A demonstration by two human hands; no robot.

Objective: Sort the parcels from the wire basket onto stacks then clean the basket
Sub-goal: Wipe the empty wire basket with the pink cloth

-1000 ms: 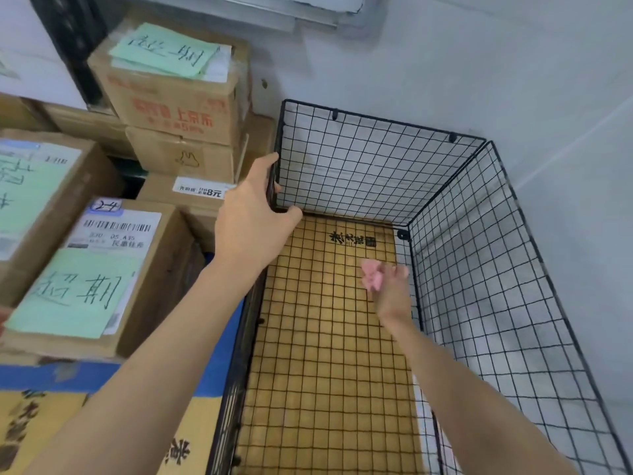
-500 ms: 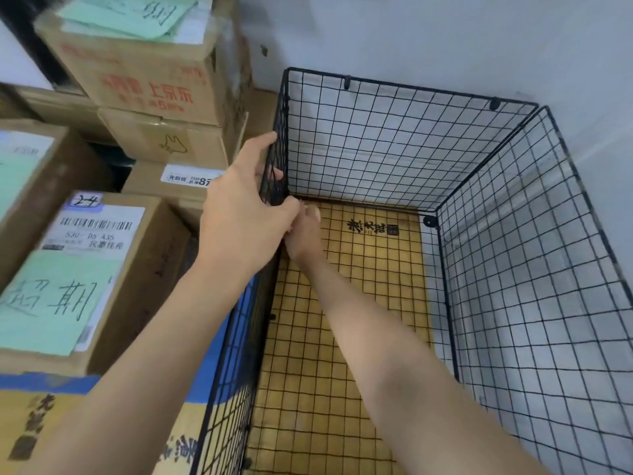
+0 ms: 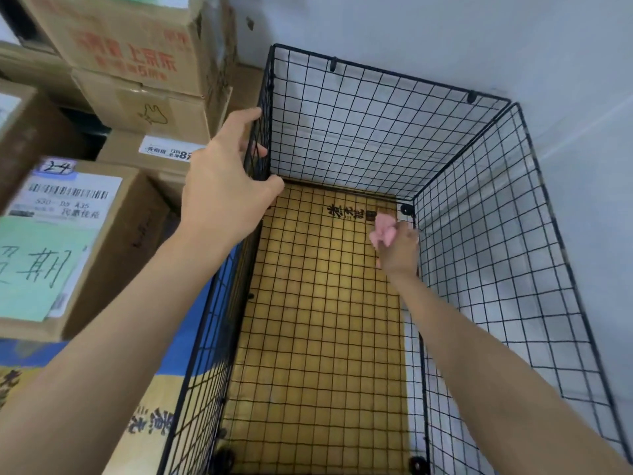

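Wire basket [image 3: 383, 138], black square mesh: left hand [image 3: 226, 193] grips its rim, right hand [image 3: 399, 248] clutches crumpled pink cloth [image 3: 382, 231]

Left hand [image 3: 226, 186]: fingers wrap over the wire basket [image 3: 387, 132] left wall near the far corner; fingertips partly screened by mesh.

Right hand [image 3: 399, 250]: fingers curl out of sight around a pink cloth [image 3: 382, 231]; only a crumpled tuft shows, full extent not discernible.

Basket near end cut off by bottom edge of frame.

Labelled carton [image 3: 78, 241], left: barcode text blurred; green note cropped at left edge.

Top carton [image 3: 137, 39], upper left: cropped by top edge, red print smeared.
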